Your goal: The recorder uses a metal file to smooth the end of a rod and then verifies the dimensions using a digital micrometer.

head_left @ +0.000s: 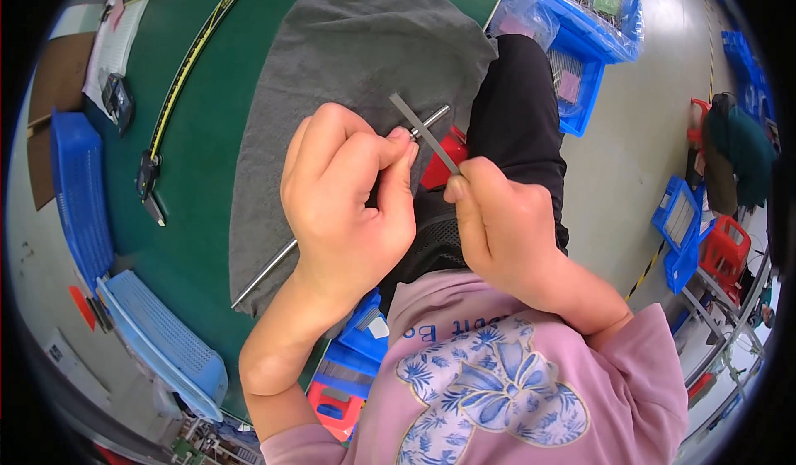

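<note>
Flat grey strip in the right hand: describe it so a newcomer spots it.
Find the green tabletop, then the grey cloth spread on it. By the cloth's right edge, the right hand pinches one end of the strip, which points up-left. It is flat and dull; the rod it crosses, in the left hand, is round and shiny.

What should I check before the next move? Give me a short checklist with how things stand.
1. Metal rod held: ok, left hand pinches it near one end.
2. Flat metal strip held: ok, right hand grips its lower end.
3. Strip touching rod: cannot tell; they cross in view.
4. Grey cloth on green table: ok.
5. Caliper off the cloth: ok, to its left.
6. Hands gloved: not ok, both are bare.
</note>
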A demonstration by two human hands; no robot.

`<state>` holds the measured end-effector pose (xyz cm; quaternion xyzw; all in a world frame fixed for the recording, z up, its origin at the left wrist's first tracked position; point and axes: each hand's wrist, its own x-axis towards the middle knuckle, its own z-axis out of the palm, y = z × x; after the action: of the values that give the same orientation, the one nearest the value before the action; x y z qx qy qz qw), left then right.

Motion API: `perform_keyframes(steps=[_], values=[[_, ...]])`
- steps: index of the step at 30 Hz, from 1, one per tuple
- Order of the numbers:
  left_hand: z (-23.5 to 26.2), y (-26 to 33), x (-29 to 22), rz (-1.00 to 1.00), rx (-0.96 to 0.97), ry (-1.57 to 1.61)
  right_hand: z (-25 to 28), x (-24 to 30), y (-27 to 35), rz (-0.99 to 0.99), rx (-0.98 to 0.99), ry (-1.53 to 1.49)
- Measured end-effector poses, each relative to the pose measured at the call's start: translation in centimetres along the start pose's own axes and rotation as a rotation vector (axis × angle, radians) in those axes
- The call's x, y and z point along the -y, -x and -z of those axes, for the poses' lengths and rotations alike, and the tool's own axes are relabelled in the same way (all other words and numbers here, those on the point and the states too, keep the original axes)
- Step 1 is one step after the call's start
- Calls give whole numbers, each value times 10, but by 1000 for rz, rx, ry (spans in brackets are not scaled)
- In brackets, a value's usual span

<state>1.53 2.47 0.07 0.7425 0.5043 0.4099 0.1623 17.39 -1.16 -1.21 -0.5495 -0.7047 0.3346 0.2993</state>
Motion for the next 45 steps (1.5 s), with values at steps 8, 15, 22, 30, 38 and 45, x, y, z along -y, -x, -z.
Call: perform_keyframes(steps=[8, 15, 22, 30, 38, 45], values=[[-3, 2, -2, 45, -10, 33, 21, 12, -7, -50, 104, 96], [-4, 3, -2, 36, -18, 57, 31, 22, -2, -87, 165, 228], [-5, 3, -2, 57, -20, 71, 28, 22, -10, -65, 146, 243], [-2, 3, -2, 36, -6, 35, 31, 25, -6, -109, 174, 266], [-3, 3, -3, 42, -10, 35, 31, 29, -13, -65, 166, 307], [-3, 3, -3, 38, -4, 39, 17, 24, -17, 1, 71, 322]])
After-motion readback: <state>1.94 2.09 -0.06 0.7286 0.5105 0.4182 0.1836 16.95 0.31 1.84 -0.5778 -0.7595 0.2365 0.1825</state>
